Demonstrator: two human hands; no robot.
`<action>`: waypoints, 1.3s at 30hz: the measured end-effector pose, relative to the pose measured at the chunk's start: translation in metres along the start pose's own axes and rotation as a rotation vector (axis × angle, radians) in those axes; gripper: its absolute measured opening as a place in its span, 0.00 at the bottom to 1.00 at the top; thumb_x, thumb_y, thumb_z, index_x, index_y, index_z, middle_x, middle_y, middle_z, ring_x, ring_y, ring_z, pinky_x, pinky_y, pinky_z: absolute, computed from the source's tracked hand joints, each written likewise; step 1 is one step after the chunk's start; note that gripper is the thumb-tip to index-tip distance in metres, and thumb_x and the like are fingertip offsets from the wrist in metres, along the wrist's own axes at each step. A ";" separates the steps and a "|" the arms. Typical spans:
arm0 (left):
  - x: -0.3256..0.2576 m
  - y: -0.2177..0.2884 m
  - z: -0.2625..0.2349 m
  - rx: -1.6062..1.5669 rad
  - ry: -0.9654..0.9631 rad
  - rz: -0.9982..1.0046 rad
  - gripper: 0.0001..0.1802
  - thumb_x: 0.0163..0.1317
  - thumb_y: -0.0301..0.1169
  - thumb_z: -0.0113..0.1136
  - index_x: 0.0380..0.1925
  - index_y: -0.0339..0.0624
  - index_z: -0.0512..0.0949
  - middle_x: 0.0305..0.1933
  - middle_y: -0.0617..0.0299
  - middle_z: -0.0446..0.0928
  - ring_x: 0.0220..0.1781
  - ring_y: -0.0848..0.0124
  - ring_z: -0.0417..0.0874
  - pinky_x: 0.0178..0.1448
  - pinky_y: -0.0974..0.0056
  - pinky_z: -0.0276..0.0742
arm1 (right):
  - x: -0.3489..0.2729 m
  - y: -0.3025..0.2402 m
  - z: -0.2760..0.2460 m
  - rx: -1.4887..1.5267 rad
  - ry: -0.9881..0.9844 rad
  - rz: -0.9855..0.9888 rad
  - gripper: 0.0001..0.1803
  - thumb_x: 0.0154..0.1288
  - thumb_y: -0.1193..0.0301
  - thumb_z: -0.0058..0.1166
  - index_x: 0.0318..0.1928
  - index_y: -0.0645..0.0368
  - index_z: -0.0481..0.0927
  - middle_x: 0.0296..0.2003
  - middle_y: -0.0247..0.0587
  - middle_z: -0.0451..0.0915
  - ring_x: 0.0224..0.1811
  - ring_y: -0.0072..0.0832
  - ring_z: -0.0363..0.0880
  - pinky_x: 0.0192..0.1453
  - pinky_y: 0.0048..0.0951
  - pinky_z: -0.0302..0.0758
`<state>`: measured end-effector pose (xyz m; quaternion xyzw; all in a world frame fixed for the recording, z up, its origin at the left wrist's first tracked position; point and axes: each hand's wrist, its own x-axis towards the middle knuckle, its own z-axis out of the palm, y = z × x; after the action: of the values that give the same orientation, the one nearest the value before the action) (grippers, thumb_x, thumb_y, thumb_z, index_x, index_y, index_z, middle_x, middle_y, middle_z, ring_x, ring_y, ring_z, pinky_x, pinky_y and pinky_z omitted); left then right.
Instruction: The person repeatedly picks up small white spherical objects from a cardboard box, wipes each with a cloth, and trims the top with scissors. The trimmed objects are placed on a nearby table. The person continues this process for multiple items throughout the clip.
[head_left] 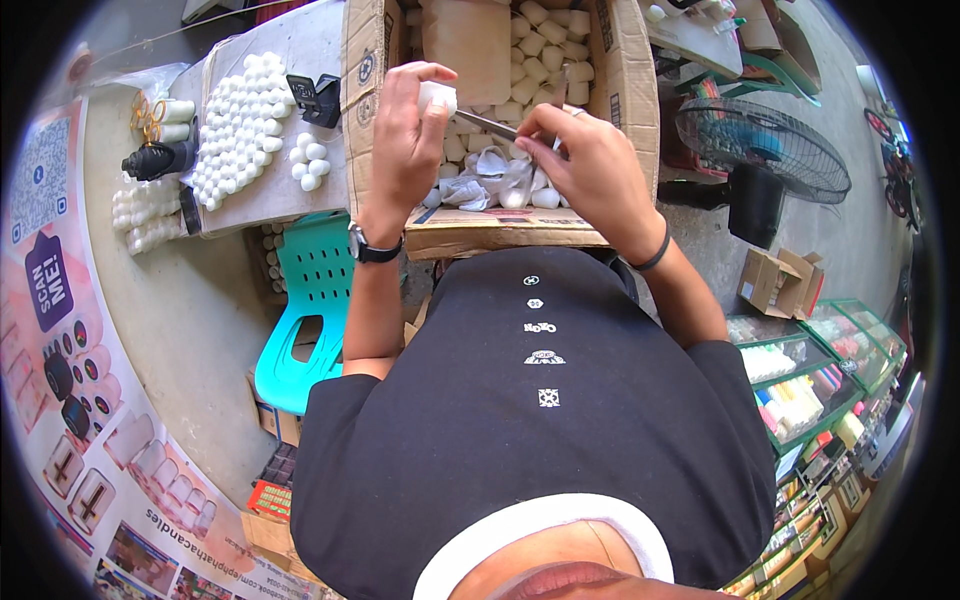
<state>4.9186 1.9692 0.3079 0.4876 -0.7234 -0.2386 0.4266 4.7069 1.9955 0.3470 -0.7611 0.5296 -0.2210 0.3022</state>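
Observation:
My left hand [404,145], with a watch at its wrist, grips a short white candle [438,97] between thumb and fingers. My right hand [590,160] is closed round a slim metal knife [485,124], its blade reaching left to the candle's lower edge. Fingers hide much of the knife's grip. Both hands are above an open cardboard box [632,110] holding many short, cream-white candles [535,68]. Crumpled white plastic [490,180] lies over some at the near side, and a pale flat slab [465,50] rests at the back.
Left of the box, a grey table [325,150] bears rows of white candles [240,130] and a black stand [315,98]. A turquoise chair [300,320] stands below it. To the right are a black fan [765,150], a small carton [780,280] and a glass display case [800,385].

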 end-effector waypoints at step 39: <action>0.002 -0.018 -0.004 -2.065 0.031 -0.370 0.22 0.39 0.18 0.51 0.41 0.40 0.67 0.53 0.51 0.59 0.55 0.59 0.64 0.70 0.56 0.63 | 0.023 0.148 0.084 -0.271 -0.118 0.362 0.22 0.61 0.72 0.49 0.57 0.47 0.72 0.48 0.55 0.79 0.50 0.50 0.78 0.52 0.49 0.74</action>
<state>4.9312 1.9606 0.2971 -0.0073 -0.0770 -0.7952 0.6014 4.6709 1.9554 0.1841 -0.6989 0.6638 -0.0451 0.2624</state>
